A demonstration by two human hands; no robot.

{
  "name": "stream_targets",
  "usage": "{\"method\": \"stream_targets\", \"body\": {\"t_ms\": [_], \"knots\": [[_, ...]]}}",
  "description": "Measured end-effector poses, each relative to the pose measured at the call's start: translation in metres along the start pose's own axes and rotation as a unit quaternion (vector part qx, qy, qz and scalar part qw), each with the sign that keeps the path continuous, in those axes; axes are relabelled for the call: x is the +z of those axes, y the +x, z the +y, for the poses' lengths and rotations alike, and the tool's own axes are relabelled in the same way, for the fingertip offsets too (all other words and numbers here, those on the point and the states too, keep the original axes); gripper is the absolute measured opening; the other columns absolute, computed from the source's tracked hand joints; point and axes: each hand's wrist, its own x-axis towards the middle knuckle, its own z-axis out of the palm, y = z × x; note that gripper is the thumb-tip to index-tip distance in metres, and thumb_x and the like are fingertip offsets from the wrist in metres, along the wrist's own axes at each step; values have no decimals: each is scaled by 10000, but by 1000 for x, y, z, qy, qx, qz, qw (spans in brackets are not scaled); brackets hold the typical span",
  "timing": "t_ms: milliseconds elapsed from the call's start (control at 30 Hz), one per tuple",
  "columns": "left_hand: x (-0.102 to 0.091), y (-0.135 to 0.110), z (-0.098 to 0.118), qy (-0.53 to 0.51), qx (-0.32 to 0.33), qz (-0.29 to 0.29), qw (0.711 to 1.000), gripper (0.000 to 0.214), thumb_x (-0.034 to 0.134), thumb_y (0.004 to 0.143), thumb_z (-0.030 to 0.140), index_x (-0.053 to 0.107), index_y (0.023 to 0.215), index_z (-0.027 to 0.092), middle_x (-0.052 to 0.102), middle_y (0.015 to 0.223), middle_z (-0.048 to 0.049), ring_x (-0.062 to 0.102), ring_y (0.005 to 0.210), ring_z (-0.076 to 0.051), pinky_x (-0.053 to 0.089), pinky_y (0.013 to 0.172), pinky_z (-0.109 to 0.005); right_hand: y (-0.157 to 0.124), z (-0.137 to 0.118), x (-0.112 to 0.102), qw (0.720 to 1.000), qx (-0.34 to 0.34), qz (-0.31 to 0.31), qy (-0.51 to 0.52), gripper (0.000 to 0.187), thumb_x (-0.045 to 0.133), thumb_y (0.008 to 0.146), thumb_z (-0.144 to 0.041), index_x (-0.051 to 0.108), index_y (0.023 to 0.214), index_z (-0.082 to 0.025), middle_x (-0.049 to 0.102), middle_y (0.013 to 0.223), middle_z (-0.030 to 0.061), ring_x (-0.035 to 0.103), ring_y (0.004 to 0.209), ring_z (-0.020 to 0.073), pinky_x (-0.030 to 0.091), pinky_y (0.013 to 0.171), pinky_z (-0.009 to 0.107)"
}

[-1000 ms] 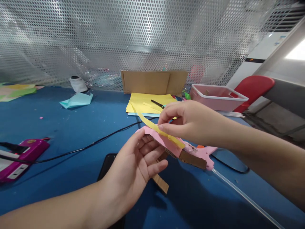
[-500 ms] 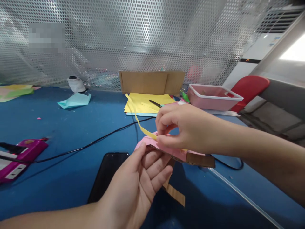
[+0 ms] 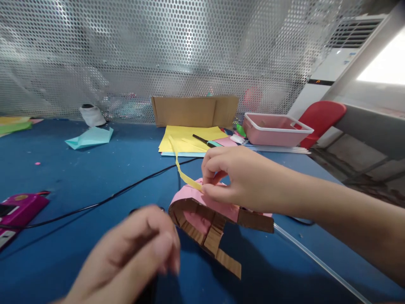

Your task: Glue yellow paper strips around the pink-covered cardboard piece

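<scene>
My right hand (image 3: 226, 173) pinches the lower end of a narrow yellow paper strip (image 3: 182, 171) against the top of a cardboard piece covered in pink paper (image 3: 186, 193). The strip's free end sticks up to the left. The piece is curved and hollow, with bare brown cardboard inside and a cardboard flap (image 3: 229, 262) hanging below. My left hand (image 3: 136, 249) is apart from it, to the lower left, fingers curled and blurred by motion. Behind that hand a dark phone is mostly hidden.
Yellow paper sheets (image 3: 171, 141) with a black pen (image 3: 202, 139) lie behind, before a cardboard panel (image 3: 186, 110). A pink basket (image 3: 275, 131) stands at right. A black cable (image 3: 126, 188) crosses from a purple power strip (image 3: 28, 207). A clear rod (image 3: 316, 257) lies at lower right.
My left hand has come away from under the pink-covered cardboard and moved left and down, its fingers curling. My right hand keeps its pinch on the strip. The view has turned slightly right.
</scene>
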Motion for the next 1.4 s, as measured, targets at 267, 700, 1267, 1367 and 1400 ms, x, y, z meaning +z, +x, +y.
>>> {"method": "stream_targets", "body": {"t_ms": [267,700,1267,1367,1400], "knots": [[-23,90,13,334,294,-91,891,235,650,813,166,734,1010,262,725,1045,-44,591,1058,-206,350,1022,-279,0,2,2,1000,-1,1,-8,132,552,757,-191,582,630,-170,621,760,10,522,680,117,382,622,265],[-26,107,12,293,218,-200,909,149,580,876,302,688,845,205,692,876,-44,611,868,-183,450,822,-274,2,2,4,999,44,-11,16,156,546,765,-251,574,625,-187,616,732,0,515,663,110,381,592,254],[-18,96,21,321,229,-131,910,108,671,811,251,737,736,211,704,741,-37,600,720,-162,424,703,-245,22,-4,-1,994,54,-69,-58,152,575,731,-263,611,598,-200,642,662,25,566,687,159,360,546,268],[-17,95,19,321,235,-118,910,104,679,802,242,741,723,212,702,726,-38,598,709,-162,426,696,-248,21,-1,1,995,52,-69,-44,113,570,740,-235,627,650,-198,664,719,33,580,701,160,369,541,265],[-16,95,18,323,237,-115,909,104,678,803,241,741,726,211,701,729,-37,600,710,-160,430,694,-246,21,0,2,995,51,-70,-39,109,566,747,-231,629,664,-199,668,731,35,584,704,160,372,540,265]]}}
